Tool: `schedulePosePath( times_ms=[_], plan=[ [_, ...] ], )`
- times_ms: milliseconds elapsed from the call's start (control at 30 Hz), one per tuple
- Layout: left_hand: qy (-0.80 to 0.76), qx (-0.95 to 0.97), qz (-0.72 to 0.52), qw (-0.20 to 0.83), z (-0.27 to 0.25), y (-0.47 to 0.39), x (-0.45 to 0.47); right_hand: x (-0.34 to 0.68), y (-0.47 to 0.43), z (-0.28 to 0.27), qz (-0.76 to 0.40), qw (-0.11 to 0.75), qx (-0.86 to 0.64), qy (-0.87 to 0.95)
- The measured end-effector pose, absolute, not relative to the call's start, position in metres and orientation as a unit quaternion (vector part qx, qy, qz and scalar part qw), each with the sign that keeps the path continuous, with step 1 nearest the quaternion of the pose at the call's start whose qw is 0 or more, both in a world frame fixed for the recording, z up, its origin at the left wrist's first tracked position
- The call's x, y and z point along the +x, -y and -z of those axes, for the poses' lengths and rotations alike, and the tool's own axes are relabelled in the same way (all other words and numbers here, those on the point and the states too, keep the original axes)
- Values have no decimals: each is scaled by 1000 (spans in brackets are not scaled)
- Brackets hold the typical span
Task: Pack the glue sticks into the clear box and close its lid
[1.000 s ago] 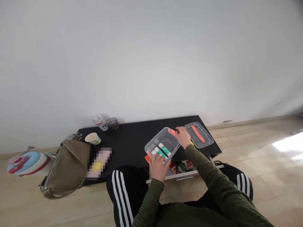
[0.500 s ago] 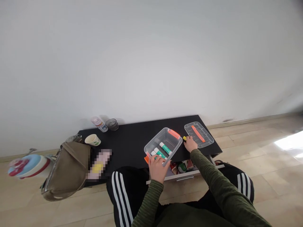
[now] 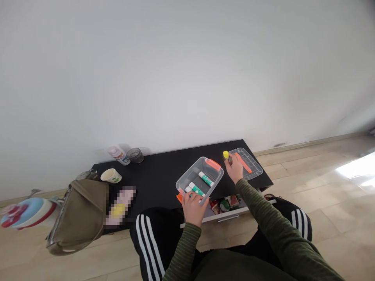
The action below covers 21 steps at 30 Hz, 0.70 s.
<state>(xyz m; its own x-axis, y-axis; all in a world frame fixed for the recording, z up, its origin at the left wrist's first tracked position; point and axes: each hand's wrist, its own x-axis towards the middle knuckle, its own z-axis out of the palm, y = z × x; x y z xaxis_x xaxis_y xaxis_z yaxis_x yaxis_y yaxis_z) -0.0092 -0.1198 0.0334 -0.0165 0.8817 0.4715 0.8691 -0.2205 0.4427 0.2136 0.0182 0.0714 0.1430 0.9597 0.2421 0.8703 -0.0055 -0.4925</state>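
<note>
My left hand is closed on the near rim of a clear plastic box with orange clips, which stands tilted over the black tabletop. Inside the box lie several white-and-green glue sticks, some partly covered by my fingers. Between the fingertips of my right hand is a small stick with a yellow cap; its lower part is hidden. That hand is over the left side of the box's clear lid, which has an orange strip.
An open drawer with packets inside juts out below the tabletop. Leftward are a brown bag, a paper cup, a dark glass bowl, a spray can and a blurred pink item.
My right hand has risen away from the box's right side, lifting the yellow-capped stick up and toward the lid. My left hand stays on the box.
</note>
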Motion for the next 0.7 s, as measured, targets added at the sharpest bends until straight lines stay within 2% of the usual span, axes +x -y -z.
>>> schedulePosePath(
  times_ms=[67, 133, 200, 333, 400, 700],
  plan=[
    [-622, 704, -343, 7, -33, 120, -10, 195, -17, -93, -85, 307, -649, 691],
    [-622, 704, -342, 11, -34, 120, -10, 174, -15, -108, -115, 287, -600, 738],
    [-625, 701, -342, 18, -34, 121, -10, 153, -14, -114, -147, 211, -571, 780],
    [-629, 697, -344, 19, -32, 121, -9, 123, -13, -99, -153, 6, -562, 813],
    [-628, 695, -351, 12, -29, 120, -10, 116, -13, -87, -145, -41, -566, 810],
    [-622, 695, -360, 13, -29, 120, -9, 117, -19, -65, -156, -92, -570, 801]
  ],
)
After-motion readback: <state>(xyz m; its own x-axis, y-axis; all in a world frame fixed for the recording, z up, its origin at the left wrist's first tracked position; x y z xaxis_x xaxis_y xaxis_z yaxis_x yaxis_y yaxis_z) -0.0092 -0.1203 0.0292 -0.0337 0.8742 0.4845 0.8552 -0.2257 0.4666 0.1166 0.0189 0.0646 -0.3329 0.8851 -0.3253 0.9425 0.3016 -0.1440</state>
